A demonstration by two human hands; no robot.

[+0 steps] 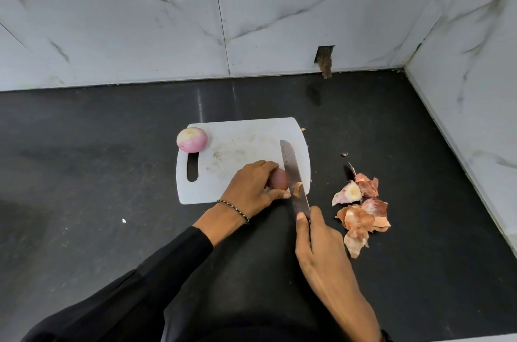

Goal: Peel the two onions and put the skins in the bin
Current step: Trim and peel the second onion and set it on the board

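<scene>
A white cutting board (240, 146) lies on the black counter. A peeled, pale pink onion (192, 139) sits at the board's far left corner. My left hand (251, 188) holds a second onion (278, 179), still in its reddish-brown skin, down on the board's near right part. My right hand (316, 238) grips the handle of a knife (291, 168); its blade lies against the right end of that onion, with a small cut piece (298, 189) beside it. A pile of onion skins (361, 211) lies on the counter to the right of the board.
Marble-patterned walls close the counter at the back and on the right (461, 118). A small dark scrap (344, 154) lies on the counter right of the board. No bin is in view.
</scene>
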